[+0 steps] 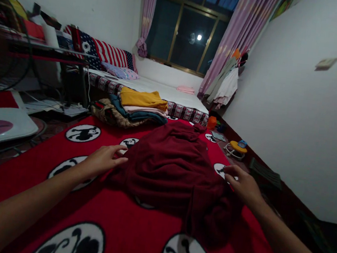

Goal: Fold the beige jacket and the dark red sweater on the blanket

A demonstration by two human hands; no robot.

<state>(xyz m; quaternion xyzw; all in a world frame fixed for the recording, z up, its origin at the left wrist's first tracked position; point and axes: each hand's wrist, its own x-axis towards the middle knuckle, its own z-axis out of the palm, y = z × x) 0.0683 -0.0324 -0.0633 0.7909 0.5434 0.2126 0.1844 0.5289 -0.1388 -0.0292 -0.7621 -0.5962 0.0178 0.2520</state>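
Note:
A dark maroon garment (170,165), apparently a long-sleeved top, lies spread and wrinkled on the red blanket (131,240) with white and black round prints. One sleeve is folded over near its front right part. My left hand (106,161) is at the garment's left edge, thumb and fingers apart, with nothing between them. On the opposite side, my right hand (242,184) hovers by the right edge, its fingers loosely bent and apart. Neither hand grips the cloth. Beyond the garment sits a stack of folded clothes, with a mustard yellow piece (143,98) on top.
Behind the blanket stands a bed (160,90) with a white sheet, beneath a window. A cluttered desk (84,61) is at the left, above a white and pink appliance (1,125). Along the right wall are a small yellow stool (238,147) and hanging clothes (228,84).

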